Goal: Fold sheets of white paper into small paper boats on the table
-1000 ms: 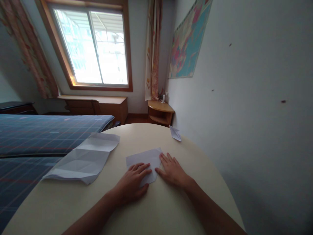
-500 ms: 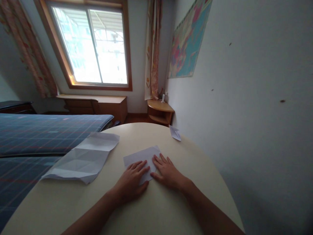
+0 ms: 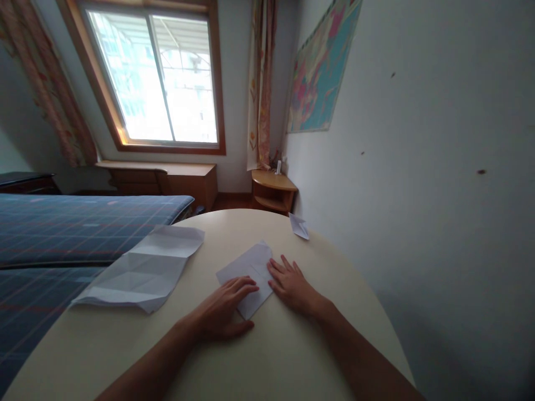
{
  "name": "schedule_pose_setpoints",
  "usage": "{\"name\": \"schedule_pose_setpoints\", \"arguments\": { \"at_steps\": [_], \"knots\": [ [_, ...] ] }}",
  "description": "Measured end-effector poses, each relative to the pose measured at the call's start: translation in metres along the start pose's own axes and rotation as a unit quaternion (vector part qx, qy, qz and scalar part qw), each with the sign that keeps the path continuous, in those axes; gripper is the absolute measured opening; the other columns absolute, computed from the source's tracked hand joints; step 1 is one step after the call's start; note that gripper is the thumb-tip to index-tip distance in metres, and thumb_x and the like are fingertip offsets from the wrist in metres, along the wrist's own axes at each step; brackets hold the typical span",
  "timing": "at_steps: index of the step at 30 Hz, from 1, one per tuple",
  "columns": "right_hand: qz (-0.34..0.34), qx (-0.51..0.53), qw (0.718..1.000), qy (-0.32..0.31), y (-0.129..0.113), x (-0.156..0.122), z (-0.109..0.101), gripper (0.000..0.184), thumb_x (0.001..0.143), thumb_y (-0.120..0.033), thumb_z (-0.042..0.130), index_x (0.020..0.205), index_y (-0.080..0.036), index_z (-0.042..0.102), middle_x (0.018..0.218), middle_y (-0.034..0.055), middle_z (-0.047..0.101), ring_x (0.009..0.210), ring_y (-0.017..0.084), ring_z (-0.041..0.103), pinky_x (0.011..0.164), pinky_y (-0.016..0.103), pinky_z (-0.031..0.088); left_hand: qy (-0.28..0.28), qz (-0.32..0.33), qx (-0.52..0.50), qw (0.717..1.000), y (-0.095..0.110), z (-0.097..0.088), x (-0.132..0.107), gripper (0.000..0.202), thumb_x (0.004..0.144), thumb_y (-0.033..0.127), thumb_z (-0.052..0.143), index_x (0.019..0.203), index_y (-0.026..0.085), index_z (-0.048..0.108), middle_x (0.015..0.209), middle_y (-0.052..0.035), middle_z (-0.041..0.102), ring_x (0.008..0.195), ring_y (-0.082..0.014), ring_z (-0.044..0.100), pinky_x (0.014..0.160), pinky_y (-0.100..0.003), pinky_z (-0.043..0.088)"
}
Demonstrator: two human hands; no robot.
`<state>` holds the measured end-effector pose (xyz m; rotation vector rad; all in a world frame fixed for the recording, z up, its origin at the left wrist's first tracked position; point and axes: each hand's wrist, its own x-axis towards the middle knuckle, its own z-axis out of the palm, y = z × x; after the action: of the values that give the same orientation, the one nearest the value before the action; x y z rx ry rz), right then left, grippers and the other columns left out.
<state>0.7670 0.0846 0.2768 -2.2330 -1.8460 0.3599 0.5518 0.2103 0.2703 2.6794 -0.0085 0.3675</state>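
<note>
While flat, paper [image 3: 256,266] under fingers [image 3: 236,285]

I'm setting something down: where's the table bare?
The table is bare along its far side, between the creased paper and small folded paper, and right of the right hand. Crowded: around the left hand and centre paper.

On the table [image 3: 284,359], a paper [image 3: 247,264] is lying at lower centre, the left hand [image 3: 223,313] resting on it, the right hand [image 3: 296,287] touching its right edge; sheets [image 3: 144,271] are lying left, another piece [image 3: 299,227] behind, right of centre.
</note>
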Motion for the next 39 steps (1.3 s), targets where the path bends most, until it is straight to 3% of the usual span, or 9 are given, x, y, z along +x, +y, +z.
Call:
{"name": "schedule_pose_setpoints", "arguments": {
  "at_steps": [8,14,17,20,23,28,34,37,39],
  "knots": [
    [-0.116,0.026,0.992,0.051,0.005,0.007,0.006,0.045,0.096,-0.023,0.043,0.139,-0.013,0.052,0.149,0.0129,0.043,0.144,0.028,0.026,0.117,0.047,0.026,0.011,-0.016,-0.009,1.000,-0.004,0.001,-0.001,0.042,0.079,0.025,0.063,0.119,0.021,0.054,0.139,-0.0098,0.056,0.136,-0.0261,0.043,0.114,-0.042,0.036],
    [-0.143,0.051,0.987,0.059,0.003,0.008,0.006,0.039,0.099,-0.029,0.042,0.130,-0.013,0.060,0.142,0.0153,0.051,0.138,0.028,0.038,0.114,0.047,0.031,0.025,-0.055,-0.039,0.997,-0.007,0.000,0.000,0.023,0.089,0.029,0.050,0.109,0.022,0.059,0.132,-0.0086,0.063,0.132,-0.0243,0.049,0.108,-0.040,0.041],
    [-0.158,0.075,0.983,0.049,-0.002,0.003,0.000,0.040,0.098,-0.042,0.045,0.121,-0.017,0.066,0.139,0.0145,0.054,0.136,0.028,0.042,0.112,0.046,0.035,0.038,-0.071,-0.054,0.995,-0.011,0.001,0.000,0.028,0.096,0.035,0.038,0.111,0.023,0.059,0.127,-0.0071,0.066,0.128,-0.0222,0.053,0.105,-0.037,0.043],
    [-0.148,0.097,0.983,0.039,-0.008,-0.001,-0.006,0.043,0.087,-0.054,0.060,0.111,-0.019,0.070,0.141,0.0137,0.053,0.137,0.031,0.040,0.110,0.045,0.037,0.054,-0.099,-0.056,0.992,-0.015,0.003,0.000,0.038,0.099,0.040,0.030,0.113,0.024,0.062,0.123,-0.0063,0.068,0.121,-0.0213,0.058,0.101,-0.034,0.045],
    [-0.134,0.108,0.985,0.031,-0.011,-0.003,-0.008,0.033,0.084,-0.045,0.067,0.102,-0.018,0.072,0.140,0.0152,0.054,0.137,0.032,0.040,0.110,0.046,0.036,0.072,-0.129,-0.051,0.988,-0.017,0.003,0.000,0.046,0.100,0.044,0.024,0.107,0.025,0.065,0.116,-0.0047,0.071,0.111,-0.0207,0.064,0.095,-0.032,0.047],
    [-0.132,0.124,0.983,0.043,-0.010,0.000,-0.006,0.021,0.091,-0.033,0.058,0.089,-0.017,0.071,0.138,0.0134,0.055,0.136,0.031,0.041,0.109,0.044,0.038,0.077,-0.162,-0.021,0.984,-0.016,0.003,-0.001,0.047,0.100,0.047,0.020,0.107,0.026,0.061,0.104,-0.0026,0.073,0.094,-0.0208,0.069,0.083,-0.031,0.050],
    [-0.136,0.116,0.982,0.063,-0.012,0.000,-0.003,0.020,0.093,-0.027,0.055,0.104,-0.016,0.068,0.123,0.0133,0.066,0.130,0.028,0.049,0.106,0.040,0.040,0.111,-0.207,0.017,0.972,-0.017,0.010,0.002,0.035,0.101,0.038,0.025,0.116,0.025,0.053,0.103,-0.0036,0.073,0.091,-0.0214,0.070,0.080,-0.032,0.051],
    [-0.128,0.116,0.982,0.071,-0.013,0.000,-0.001,0.016,0.091,-0.027,0.057,0.101,-0.018,0.066,0.125,0.0110,0.065,0.126,0.026,0.052,0.105,0.039,0.041,0.137,-0.219,0.026,0.966,-0.020,0.014,0.002,0.033,0.099,0.032,0.032,0.128,0.023,0.048,0.116,-0.0073,0.070,0.099,-0.0235,0.068,0.086,-0.037,0.053],
    [-0.116,0.120,0.983,0.081,-0.013,0.000,0.001,0.022,0.089,-0.027,0.060,0.110,-0.019,0.064,0.124,0.0100,0.065,0.120,0.025,0.056,0.102,0.039,0.043,0.156,-0.214,0.028,0.964,-0.022,0.015,0.001,0.038,0.097,0.027,0.037,0.135,0.023,0.042,0.128,-0.0087,0.063,0.108,-0.0238,0.065,0.090,-0.039,0.053]
  ]
}}
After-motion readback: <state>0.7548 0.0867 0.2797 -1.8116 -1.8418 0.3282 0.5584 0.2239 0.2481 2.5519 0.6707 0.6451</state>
